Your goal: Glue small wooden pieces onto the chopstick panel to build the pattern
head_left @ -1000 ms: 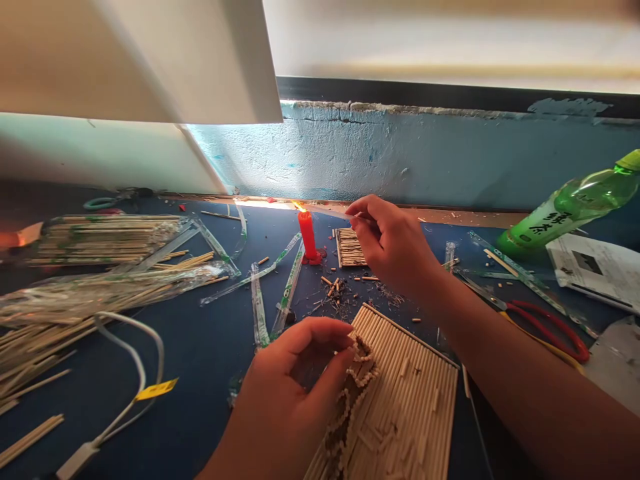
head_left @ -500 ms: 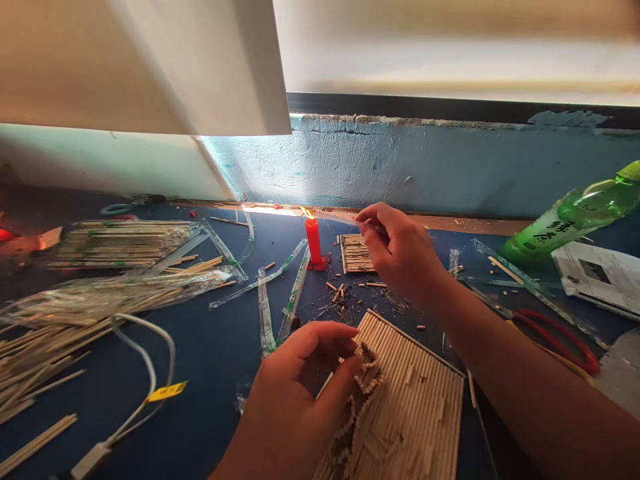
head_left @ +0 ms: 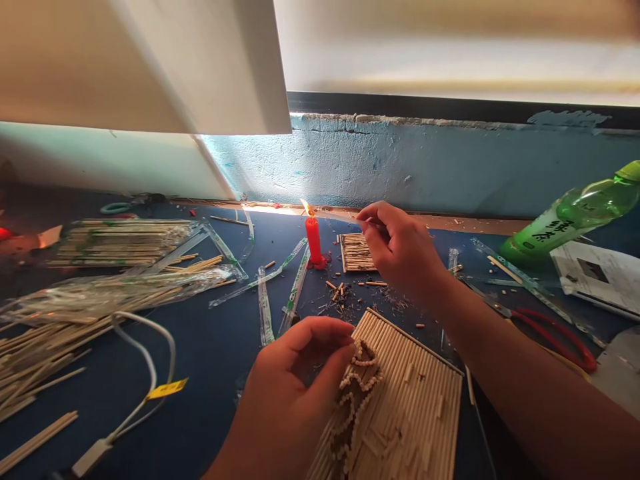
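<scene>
My left hand [head_left: 295,387] is closed, thumb and fingertips together at the upper left edge of a panel of thin wooden sticks [head_left: 420,400] laid side by side. Its fingertips meet beside a wavy, bead-like beige trim [head_left: 367,380] on that panel; whatever they grip is hidden. Farther off, my right hand [head_left: 395,237] holds a pinch in the air, right of a lit red candle [head_left: 313,243]. Anything between those fingers is too small to make out. Under that hand lies a smaller stick panel [head_left: 353,253], partly covered by it.
Bundled sticks [head_left: 125,243] and plastic wrappers [head_left: 150,293] lie at left, near a white cable [head_left: 173,353]. Short stick scraps [head_left: 340,291] litter the middle. At right are red-handled scissors [head_left: 555,333], a green bottle [head_left: 565,220] and a white box [head_left: 600,273].
My left hand has shifted slightly up and left, showing more of the bead-like trim. My right hand stays almost still near the candle, whose flame has changed shape.
</scene>
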A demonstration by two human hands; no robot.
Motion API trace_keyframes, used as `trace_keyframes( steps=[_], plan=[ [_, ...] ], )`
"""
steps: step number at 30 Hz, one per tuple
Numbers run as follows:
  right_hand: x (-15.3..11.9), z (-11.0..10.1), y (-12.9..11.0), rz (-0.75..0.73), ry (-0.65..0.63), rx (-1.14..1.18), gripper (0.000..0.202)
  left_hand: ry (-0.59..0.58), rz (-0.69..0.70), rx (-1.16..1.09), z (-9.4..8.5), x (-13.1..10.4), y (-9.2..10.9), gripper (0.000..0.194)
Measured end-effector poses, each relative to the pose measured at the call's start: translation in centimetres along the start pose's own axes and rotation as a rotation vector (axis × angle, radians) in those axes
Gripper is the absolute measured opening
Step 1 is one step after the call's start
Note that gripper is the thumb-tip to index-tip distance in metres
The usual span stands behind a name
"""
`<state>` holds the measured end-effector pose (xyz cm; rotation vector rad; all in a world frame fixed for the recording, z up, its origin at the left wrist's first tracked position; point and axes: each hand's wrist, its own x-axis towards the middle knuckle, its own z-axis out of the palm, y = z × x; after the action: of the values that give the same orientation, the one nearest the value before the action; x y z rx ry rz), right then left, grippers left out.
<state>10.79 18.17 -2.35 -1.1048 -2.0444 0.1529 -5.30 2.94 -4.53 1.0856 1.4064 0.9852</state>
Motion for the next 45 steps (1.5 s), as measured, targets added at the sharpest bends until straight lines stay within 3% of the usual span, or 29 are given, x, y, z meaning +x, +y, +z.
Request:
trace_keyframes(
  steps=[13,22,45],
  plan=[
    [-0.02,-0.1,-0.14,0.017,-0.009,-0.004,0.016,0.056,-0.121,-0.311,-0.34,0.62,0.6,0.022],
    [-0.11,-0.11,-0.18,0.01,-0.012,0.002,0.016,-0.026,-0.206,-0.475,-0.42,0.75,0.05,0.02],
    [-0.09,0.13,0.12,0.01,-0.032,0.016,0.016,-0.036,-0.23,-0.385,-0.66,0.63,0.28,0.022]
  ],
)
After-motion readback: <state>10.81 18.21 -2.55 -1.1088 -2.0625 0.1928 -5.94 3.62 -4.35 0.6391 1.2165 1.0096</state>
